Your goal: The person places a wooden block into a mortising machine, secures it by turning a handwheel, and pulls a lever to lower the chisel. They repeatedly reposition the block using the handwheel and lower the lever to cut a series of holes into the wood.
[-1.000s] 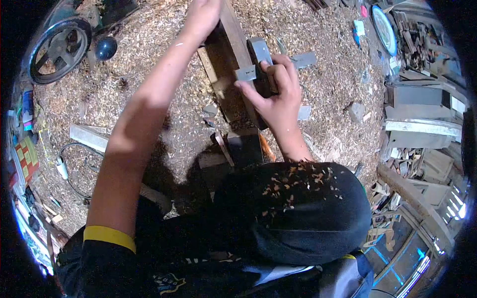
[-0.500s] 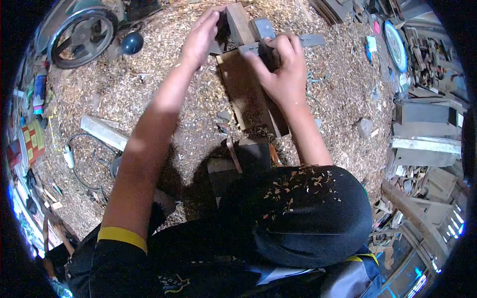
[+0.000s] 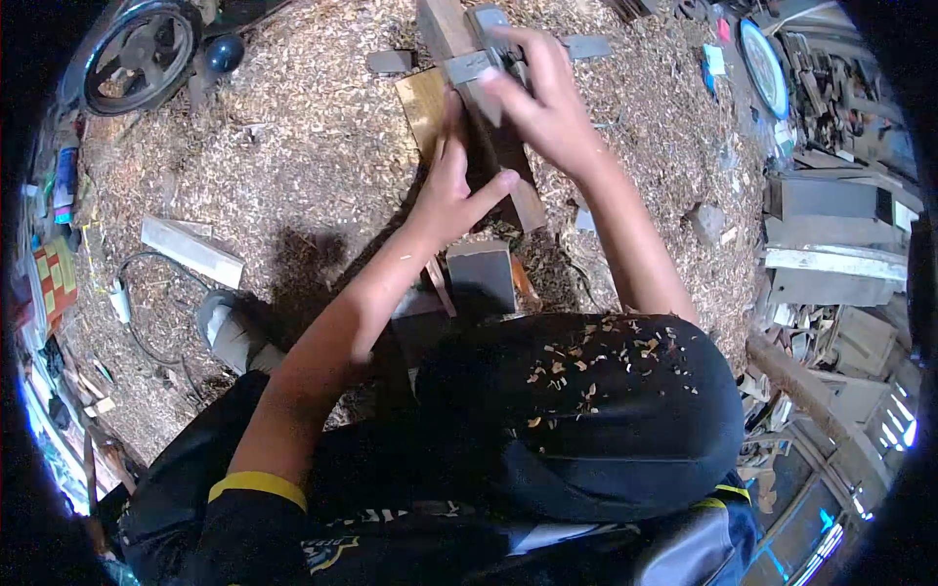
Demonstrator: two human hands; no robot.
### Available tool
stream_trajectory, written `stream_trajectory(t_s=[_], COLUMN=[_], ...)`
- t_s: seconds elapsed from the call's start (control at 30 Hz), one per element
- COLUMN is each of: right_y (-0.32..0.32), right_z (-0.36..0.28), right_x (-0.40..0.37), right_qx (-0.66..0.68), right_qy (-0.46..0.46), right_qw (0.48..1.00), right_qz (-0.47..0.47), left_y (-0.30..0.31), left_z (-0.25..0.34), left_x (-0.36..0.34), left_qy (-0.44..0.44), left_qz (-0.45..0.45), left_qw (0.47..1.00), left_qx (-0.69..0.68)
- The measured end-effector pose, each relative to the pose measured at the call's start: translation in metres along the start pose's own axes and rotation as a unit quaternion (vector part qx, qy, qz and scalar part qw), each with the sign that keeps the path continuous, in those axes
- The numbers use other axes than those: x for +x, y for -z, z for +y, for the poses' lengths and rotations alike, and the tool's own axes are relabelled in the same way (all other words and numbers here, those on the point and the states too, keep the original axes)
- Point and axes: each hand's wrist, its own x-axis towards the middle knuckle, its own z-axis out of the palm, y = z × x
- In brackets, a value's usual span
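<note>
A long wooden beam point(image 3: 449, 34) runs away from me over the shavings. A short, flat grey strip point(image 3: 467, 66) with faint marks lies across it, part of a dark, grey-edged tool. My right hand point(image 3: 552, 112) is bent round this tool, with the thumb against the strip and the other fingers partly hidden; the tool's exact kind I cannot tell. Lower down, my left hand point(image 3: 454, 190) lies along the beam's left side, fingers stretched forward and the thumb apart over the beam. A lighter board point(image 3: 422, 103) sits beside the beam, under the left fingers.
Grey bar ends point(image 3: 392, 62) stick out on both sides of the beam. A wooden block point(image 3: 481, 273) stands nearer my knee. At far left are a spoked wheel point(image 3: 144, 59) and a dark ball point(image 3: 225, 54). A cable point(image 3: 137, 327) and a plank point(image 3: 191, 250) lie at left; wood stacks point(image 3: 831, 244) at right.
My left hand has come back from the beam's far end toward me, along its left side. My right hand stays at the grey tool, its fingers straighter. The whole view has shifted slightly.
</note>
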Motion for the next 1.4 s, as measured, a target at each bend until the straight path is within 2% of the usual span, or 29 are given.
stream_trajectory(t_s=[0.07, 0.1, 0.13, 0.2, 0.27, 0.3, 0.33, 0.4, 0.43, 0.47, 0.5, 0.53, 0.6, 0.63, 0.7, 0.73, 0.8, 0.83, 0.87, 0.9, 1.0, 1.03, 1.17, 1.27, 1.3, 1.33, 1.4], right_y=[-0.010, -0.017, -0.021, -0.027, -0.025, -0.026, -0.026, -0.025, -0.026, -0.028, -0.029, -0.033, -0.038, -0.041, -0.053, -0.056, -0.052, -0.053, -0.056, -0.053, -0.020, -0.010, 0.021, 0.017, 0.012, 0.010, 0.003], right_z=[-0.009, -0.009, -0.010, -0.012, -0.012, -0.014, -0.015, -0.016, -0.016, -0.017, -0.020, -0.016, -0.003, -0.005, 0.010, 0.005, -0.010, -0.003, 0.005, 0.000, -0.004, 0.009, 0.030, 0.055, 0.059, 0.051, 0.020], right_x=[0.002, 0.003, 0.003, 0.005, 0.009, 0.009, 0.011, 0.012, 0.013, 0.016, 0.023, 0.037, 0.066, 0.085, 0.130, 0.147, 0.180, 0.184, 0.184, 0.181, 0.148, 0.135, 0.079, 0.035, 0.018, 0.004, -0.031], right_qx=[-0.137, -0.119, -0.118, -0.187, -0.184, -0.168, -0.153, -0.160, -0.172, -0.181, -0.166, -0.159, -0.172, -0.183, -0.150, -0.119, -0.174, -0.172, -0.094, -0.016, -0.083, -0.140, -0.161, -0.106, -0.156, -0.204, -0.121], right_qy=[0.044, 0.017, 0.019, 0.058, 0.055, 0.034, 0.014, 0.034, 0.019, 0.007, -0.023, -0.018, 0.015, 0.016, 0.037, 0.012, -0.031, -0.030, 0.010, 0.049, 0.049, 0.051, 0.022, -0.035, -0.025, -0.014, -0.034], right_qw=[0.989, 0.991, 0.991, 0.974, 0.975, 0.979, 0.983, 0.981, 0.980, 0.979, 0.981, 0.983, 0.979, 0.976, 0.978, 0.984, 0.984, 0.984, 0.992, 0.989, 0.978, 0.974, 0.974, 0.986, 0.976, 0.964, 0.977], right_qz=[0.036, 0.060, 0.058, 0.116, 0.113, 0.107, 0.101, 0.101, 0.100, 0.098, 0.099, 0.095, 0.109, 0.117, 0.142, 0.135, 0.020, 0.027, 0.085, 0.142, 0.183, 0.171, 0.157, 0.127, 0.148, 0.167, 0.170], left_y=[-0.010, -0.018, -0.022, -0.028, -0.029, -0.032, -0.024, -0.024, -0.024, -0.021, -0.027, -0.028, -0.024, -0.022, -0.025, -0.027, -0.026, -0.024, -0.023, -0.024, -0.020, -0.020, -0.021, -0.010, -0.007, -0.002, 0.015], left_z=[-0.012, -0.007, 0.001, -0.015, -0.014, -0.011, -0.002, -0.010, 0.005, 0.015, 0.003, 0.000, 0.007, 0.011, 0.006, 0.002, 0.002, 0.005, 0.007, 0.009, 0.010, 0.009, 0.005, 0.013, 0.016, 0.020, 0.028], left_x=[-0.001, -0.004, -0.004, -0.009, -0.013, -0.016, -0.015, -0.011, -0.003, 0.006, 0.000, -0.002, -0.001, -0.001, 0.000, -0.003, -0.007, -0.006, -0.005, -0.005, -0.001, -0.002, -0.004, -0.007, -0.009, -0.010, -0.009], left_qy=[0.038, 0.062, 0.010, 0.066, 0.039, 0.018, 0.010, 0.064, 0.078, 0.045, 0.056, 0.072, 0.076, 0.105, 0.080, 0.059, 0.055, 0.047, 0.039, 0.054, 0.029, 0.034, 0.004, 0.015, 0.012, 0.011, 0.017], left_qz=[-0.017, -0.011, 0.057, 0.009, 0.007, 0.065, 0.012, -0.005, 0.049, 0.085, 0.063, 0.039, 0.045, 0.026, 0.044, 0.063, 0.046, 0.044, 0.044, 0.033, 0.033, 0.031, 0.050, 0.021, 0.027, 0.024, 0.004], left_qw=[0.998, 0.996, 0.998, 0.998, 0.999, 0.997, 1.000, 0.996, 0.988, 0.995, 0.995, 0.993, 0.996, 0.994, 0.996, 0.996, 0.997, 0.998, 0.998, 0.997, 0.998, 0.998, 0.996, 0.998, 0.998, 0.998, 1.000], left_qx=[-0.037, -0.068, -0.004, -0.020, -0.008, 0.023, 0.001, -0.062, -0.122, -0.023, -0.051, -0.080, -0.010, -0.035, -0.008, 0.015, 0.001, -0.007, -0.016, -0.035, 0.041, 0.045, 0.070, 0.061, 0.055, 0.056, 0.007])
